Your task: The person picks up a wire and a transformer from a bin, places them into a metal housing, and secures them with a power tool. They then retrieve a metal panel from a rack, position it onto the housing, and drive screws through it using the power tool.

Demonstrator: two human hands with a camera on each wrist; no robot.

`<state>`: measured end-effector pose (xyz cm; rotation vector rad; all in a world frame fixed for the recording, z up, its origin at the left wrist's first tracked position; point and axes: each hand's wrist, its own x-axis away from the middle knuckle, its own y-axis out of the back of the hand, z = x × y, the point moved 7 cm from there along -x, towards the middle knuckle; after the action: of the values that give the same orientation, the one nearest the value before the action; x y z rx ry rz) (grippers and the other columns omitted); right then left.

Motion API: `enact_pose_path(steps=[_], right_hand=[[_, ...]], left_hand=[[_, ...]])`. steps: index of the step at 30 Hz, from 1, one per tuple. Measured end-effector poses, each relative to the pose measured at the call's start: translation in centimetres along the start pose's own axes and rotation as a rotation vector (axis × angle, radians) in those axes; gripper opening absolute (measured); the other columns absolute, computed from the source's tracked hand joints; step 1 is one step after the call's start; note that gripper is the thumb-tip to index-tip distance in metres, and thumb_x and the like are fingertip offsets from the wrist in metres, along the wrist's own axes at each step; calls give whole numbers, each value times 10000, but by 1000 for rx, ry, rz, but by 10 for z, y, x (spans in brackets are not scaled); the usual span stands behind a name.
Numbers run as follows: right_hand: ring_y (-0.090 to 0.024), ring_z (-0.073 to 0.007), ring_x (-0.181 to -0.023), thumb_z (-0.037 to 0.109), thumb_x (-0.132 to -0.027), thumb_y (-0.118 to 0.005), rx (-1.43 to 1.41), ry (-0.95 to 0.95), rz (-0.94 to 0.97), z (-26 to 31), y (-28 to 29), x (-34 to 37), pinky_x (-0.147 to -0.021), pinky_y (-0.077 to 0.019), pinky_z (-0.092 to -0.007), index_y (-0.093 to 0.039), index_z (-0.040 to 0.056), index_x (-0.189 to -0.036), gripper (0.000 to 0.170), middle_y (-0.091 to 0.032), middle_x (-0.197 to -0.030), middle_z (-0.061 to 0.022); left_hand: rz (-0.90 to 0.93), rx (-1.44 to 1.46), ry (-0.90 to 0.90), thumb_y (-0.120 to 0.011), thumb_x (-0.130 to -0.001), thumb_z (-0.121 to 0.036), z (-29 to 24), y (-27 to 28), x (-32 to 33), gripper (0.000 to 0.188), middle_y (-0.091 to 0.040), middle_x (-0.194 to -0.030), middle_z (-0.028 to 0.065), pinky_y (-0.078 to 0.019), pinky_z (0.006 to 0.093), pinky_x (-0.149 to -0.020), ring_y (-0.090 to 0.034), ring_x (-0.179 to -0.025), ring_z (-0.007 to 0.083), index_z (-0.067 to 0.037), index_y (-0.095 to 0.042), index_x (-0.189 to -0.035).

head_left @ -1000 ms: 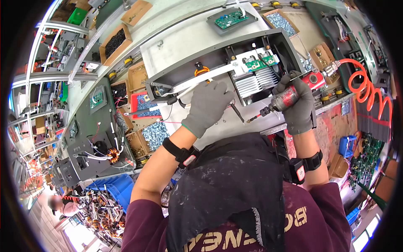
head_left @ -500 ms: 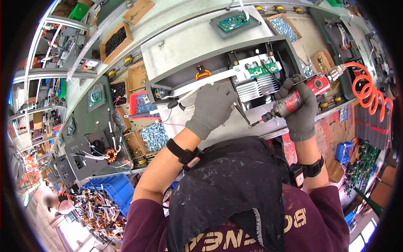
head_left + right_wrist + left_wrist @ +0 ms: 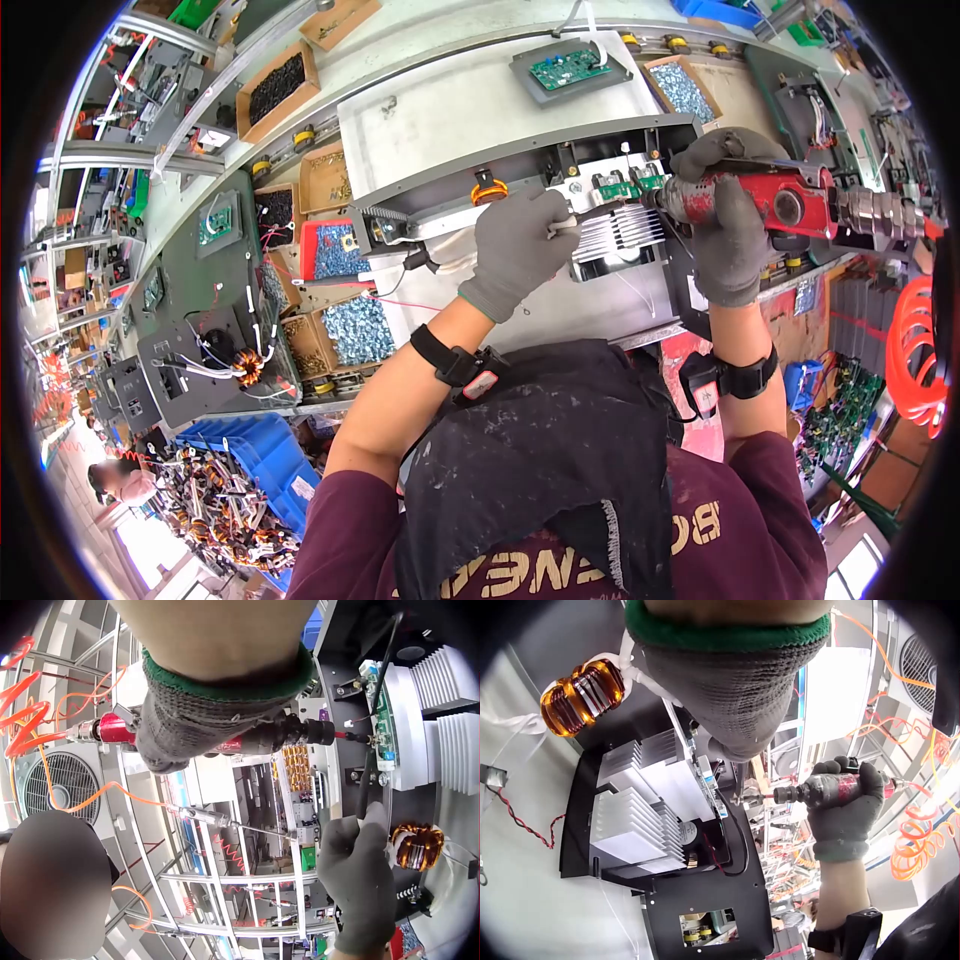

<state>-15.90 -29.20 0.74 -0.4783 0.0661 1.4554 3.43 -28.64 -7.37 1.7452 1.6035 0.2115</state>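
Note:
My gloved right hand (image 3: 730,240) grips a red air screwdriver (image 3: 800,200), held nearly level. Its bit reaches the green circuit board (image 3: 384,727) beside the finned heat sink (image 3: 620,238). A black-sleeved lead (image 3: 365,784) is pinched between the thumb and fingers of my gloved left hand (image 3: 520,245). The end of this lead meets the bit tip at the board's edge. Both parts sit inside a long dark metal chassis (image 3: 435,195). Close to my left hand, an orange-wrapped copper coil (image 3: 418,847) lies in the same chassis.
Boxes of screws (image 3: 278,85) and a red tray (image 3: 340,250) line the left side. Another circuit board (image 3: 570,68) lies at the back. A coiled red air hose (image 3: 915,350) hangs at the right. A blue bin (image 3: 245,450) stands lower left.
The screwdriver has swung up from the chassis's near side to the board, bit now pointing left. My left hand has carried the lead's end up to the board as well.

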Motion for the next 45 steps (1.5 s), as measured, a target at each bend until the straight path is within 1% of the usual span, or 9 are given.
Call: enact_pose_path(steps=[8, 16, 18, 25, 31, 35, 38, 43, 45], right_hand=[[-629, -199, -853, -20, -827, -567, -106, -55, -35, -14, -3, -8, -659, -538, -308, -534, 35, -1145, 324, -619, -996, -112], [-584, -202, -842, 123, -777, -626, 67, -111, -43, -19, -9, -12, -795, -487, -371, -512, 26, -1151, 403, -607, -968, -107], [-623, -176, -812, -84, -766, -585, 8, -16, 35, -19, -10, -15, -646, -526, -289, -551, 30, -1095, 350, -635, -934, -97], [-590, -141, -792, -117, -725, -568, -5, -106, 150, -22, -24, -15, -697, -515, -285, -546, 31, -988, 303, -625, -884, -85], [-575, -126, -719, -104, -734, -574, 160, 128, 279, -9, -33, -19, -624, -509, -275, -541, 27, -1003, 301, -615, -901, -100], [-584, -156, -808, -47, -782, -559, 32, -213, 264, -5, -32, -14, -659, -504, -270, -533, 19, -1056, 284, -610, -905, -118], [-590, -197, -854, 26, -779, -612, -85, -12, 202, 18, -32, -9, -713, -510, -331, -519, 18, -1095, 329, -603, -945, -134], [-551, -260, -909, 166, -818, -609, -170, -73, 181, 35, -48, 19, -808, -484, -408, -481, 17, -1162, 396, -557, -1031, -151], [-480, -227, -864, 235, -823, -621, -148, -103, 222, 39, -62, 26, -624, -487, -342, -465, 27, -1159, 424, -473, -958, -97]], left_hand=[[46, -79, -9, -717, -659, -136, -9, 2, -2, 164, -539, -688, 38, -441, 350, -526, -568, -611, 219, -106, -563, -708], [510, -369, -231, -635, -729, -141, -30, -37, -3, 196, -571, -818, 82, -486, 394, -655, -594, -778, 273, -90, -596, -915], [507, -336, -244, -635, -731, -149, -26, -38, 0, 210, -576, -826, 80, -490, 395, -660, -597, -780, 274, -94, -593, -929], [493, -212, -223, -650, -737, -185, -18, -39, 2, 222, -592, -841, 59, -486, 416, -669, -605, -785, 278, -114, -598, -940], [527, -219, -165, -669, -755, -229, -20, -37, 2, 243, -583, -819, 75, -481, 425, -689, -604, -807, 289, -110, -604, -957], [512, -248, -59, -646, -811, -215, -28, -17, 3, 251, -610, -897, 72, -494, 394, -718, -623, -853, 253, -127, -616, -1044], [612, 1007, 649, -540, -917, -158, 5, -7, 26, 355, -574, -1203, 121, -507, 327, -830, -601, -1036, 219, -6, -527, -1237], [468, 1693, 745, -491, -933, -82, 9, 32, 72, 366, -555, -1205, 191, -483, 356, -961, -567, -1123, 280, 74, -450, -1262], [405, 1643, 771, -498, -933, -82, 19, 48, 99, 373, -552, -1211, 189, -496, 346, -938, -582, -1100, 269, 73, -449, -1269]])
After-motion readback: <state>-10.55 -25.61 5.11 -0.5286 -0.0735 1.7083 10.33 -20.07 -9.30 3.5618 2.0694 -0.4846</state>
